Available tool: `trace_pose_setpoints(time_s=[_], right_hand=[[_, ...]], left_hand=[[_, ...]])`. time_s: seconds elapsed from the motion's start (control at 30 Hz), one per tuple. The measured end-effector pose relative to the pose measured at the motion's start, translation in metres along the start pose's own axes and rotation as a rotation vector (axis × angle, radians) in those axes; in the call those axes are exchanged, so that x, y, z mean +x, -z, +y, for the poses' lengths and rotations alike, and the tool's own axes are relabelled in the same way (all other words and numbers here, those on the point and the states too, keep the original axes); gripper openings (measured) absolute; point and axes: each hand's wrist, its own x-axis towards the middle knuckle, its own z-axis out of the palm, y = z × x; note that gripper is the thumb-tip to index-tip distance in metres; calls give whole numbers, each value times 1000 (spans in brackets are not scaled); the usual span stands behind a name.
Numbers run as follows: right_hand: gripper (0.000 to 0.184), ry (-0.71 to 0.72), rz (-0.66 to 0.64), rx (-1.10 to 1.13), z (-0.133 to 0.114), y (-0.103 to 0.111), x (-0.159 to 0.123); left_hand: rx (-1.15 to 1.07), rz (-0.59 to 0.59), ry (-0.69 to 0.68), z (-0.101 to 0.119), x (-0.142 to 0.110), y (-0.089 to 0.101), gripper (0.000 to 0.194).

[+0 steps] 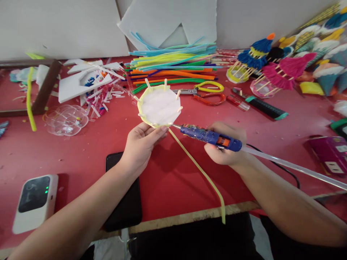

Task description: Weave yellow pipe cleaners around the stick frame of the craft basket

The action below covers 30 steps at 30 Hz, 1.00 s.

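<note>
My left hand [143, 144] pinches the near edge of a white foam disc [160, 105] with several short pale sticks standing around its rim. A pale yellow pipe cleaner [199, 164] lines the disc's left side, and its loose tail runs from my fingertips down past the table's front edge. In my right hand [225, 144] is a blue glue gun [208, 136], its metal nozzle at the disc's near right edge, by my left fingertips. A long clear glue stick [295, 166] sticks out of the gun's back. My right fingers are partly hidden and blurred.
Behind the disc lie scissors [208, 93] and bundled coloured pipe cleaners [173, 65]. A utility knife [267, 107] and tasselled stick models [287, 72] sit right. A black phone [124, 202], white device [35, 202] and clear flower-shaped tray [66, 120] are left.
</note>
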Motion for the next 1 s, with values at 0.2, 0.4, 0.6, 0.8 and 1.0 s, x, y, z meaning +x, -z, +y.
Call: trace_pose_setpoints(time_s=[0.2,0.4,0.6,0.8,1.0], right_hand=[[15,-26,-19,-32,0,0,-1],[15,-51,-20,-3,-1,0,-2],[16,-31,-20,-4,-2,0,-1],[16,-82,-34,-51,0,1,-2],[17,-171,-111,-327,17,4,-4]], left_hand=[[52,59,-72,-1,0,0,26],[65,62,-78,0,0,0,27],[72,68,-63,0,-1,0,29],[80,82,-69,0,-1,0,26],[9,102,-88,-2,3,3,19]])
